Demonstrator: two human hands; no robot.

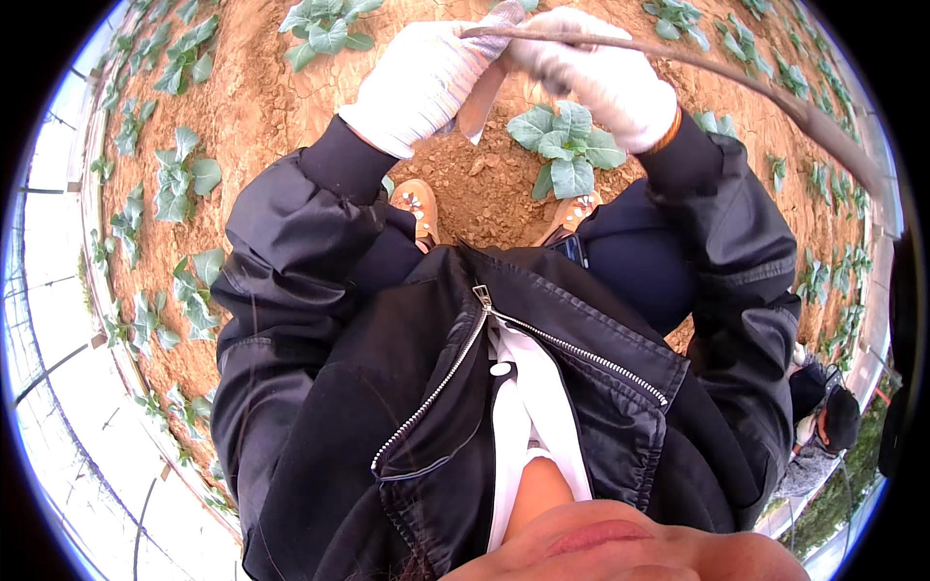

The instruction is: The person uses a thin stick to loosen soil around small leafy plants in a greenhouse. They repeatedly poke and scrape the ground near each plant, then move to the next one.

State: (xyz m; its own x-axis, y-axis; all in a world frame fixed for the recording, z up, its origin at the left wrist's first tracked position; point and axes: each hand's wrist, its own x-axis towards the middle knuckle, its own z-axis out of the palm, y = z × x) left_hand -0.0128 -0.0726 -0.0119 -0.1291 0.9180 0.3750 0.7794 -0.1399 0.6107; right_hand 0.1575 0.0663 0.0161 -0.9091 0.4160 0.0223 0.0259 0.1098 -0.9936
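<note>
Both my hands, in white knitted gloves, meet at the top middle of the head view. My left hand (429,83) closes around a flat, pointed blade or strip (481,105) that hangs below its fingers; whether it is metal cannot be told. A long wooden stick (676,52) runs from its thin end at these fingers past my right hand (607,83) to the far right, where it thickens. My right hand is blurred, its fingers bent beside the stick; its grip is unclear. Below it grows a leafy cabbage-like seedling (570,145).
Rows of similar seedlings (178,178) stand in brown soil (487,189) on both sides. My shoes (415,207) flank the bare soil beneath my hands. A person (817,421) in a dark cap is low at the right edge. A pale wall with thin bars curves along the left.
</note>
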